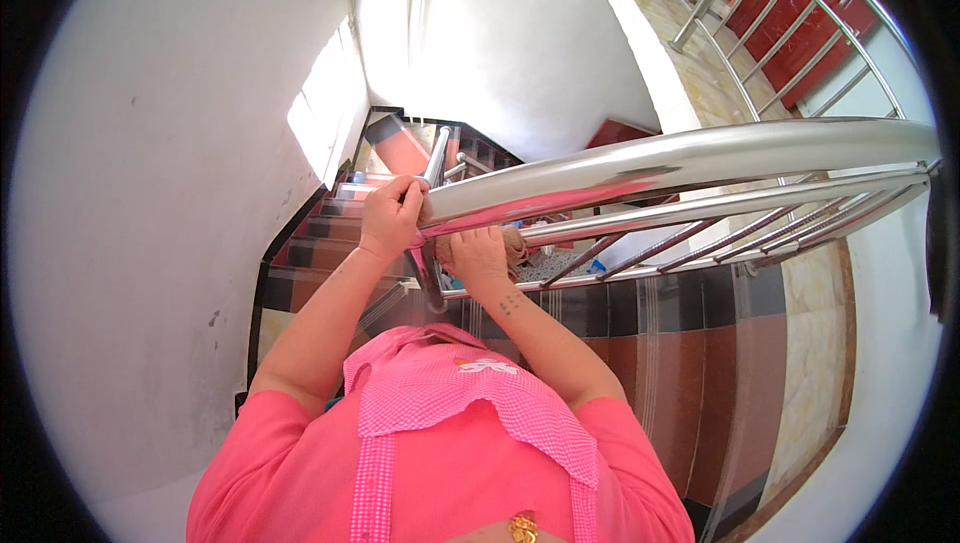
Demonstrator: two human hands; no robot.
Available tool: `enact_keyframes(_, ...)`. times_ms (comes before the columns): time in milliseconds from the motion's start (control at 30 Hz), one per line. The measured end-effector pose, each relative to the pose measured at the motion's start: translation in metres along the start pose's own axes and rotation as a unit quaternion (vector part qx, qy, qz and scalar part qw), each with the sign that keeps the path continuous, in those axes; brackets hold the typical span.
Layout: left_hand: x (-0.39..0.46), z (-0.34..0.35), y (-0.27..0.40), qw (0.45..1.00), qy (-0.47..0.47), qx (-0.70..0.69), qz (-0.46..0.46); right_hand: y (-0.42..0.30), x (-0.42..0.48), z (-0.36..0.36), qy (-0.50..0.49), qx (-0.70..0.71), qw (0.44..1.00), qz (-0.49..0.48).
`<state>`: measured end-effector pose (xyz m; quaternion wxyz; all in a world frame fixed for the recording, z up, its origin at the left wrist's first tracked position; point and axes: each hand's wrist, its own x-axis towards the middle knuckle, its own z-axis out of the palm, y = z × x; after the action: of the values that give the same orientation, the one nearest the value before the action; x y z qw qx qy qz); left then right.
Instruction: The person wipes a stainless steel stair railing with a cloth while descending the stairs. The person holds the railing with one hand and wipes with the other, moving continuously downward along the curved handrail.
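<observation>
My left hand (394,219) grips the polished steel handrail (600,171) at its near corner, beside the upright post (424,273). Just below the handrail, my right hand (478,256) presses a brown cloth (513,246) around the thinner rail (622,222). Part of the cloth is hidden under my fingers, and part sticks out to the right of them. Thin balusters (660,246) slope between this rail and the bottom bar (570,284).
Red and black stair treads (667,393) climb to the right, and more steps (322,231) descend ahead on the left. A white wall (150,205) runs along the left. A landing with another steel railing (795,25) and a red door (806,10) is at upper right.
</observation>
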<state>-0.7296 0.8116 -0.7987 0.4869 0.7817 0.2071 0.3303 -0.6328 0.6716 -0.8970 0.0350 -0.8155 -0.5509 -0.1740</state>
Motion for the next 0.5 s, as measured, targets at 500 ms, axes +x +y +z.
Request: enact_keyframes(500, -0.005, 0.008, -0.023, 0.999, 0.027, 0.001, 0.02, 0.145, -0.057, -0.119, 0.09, 0.01, 0.995, -0.032)
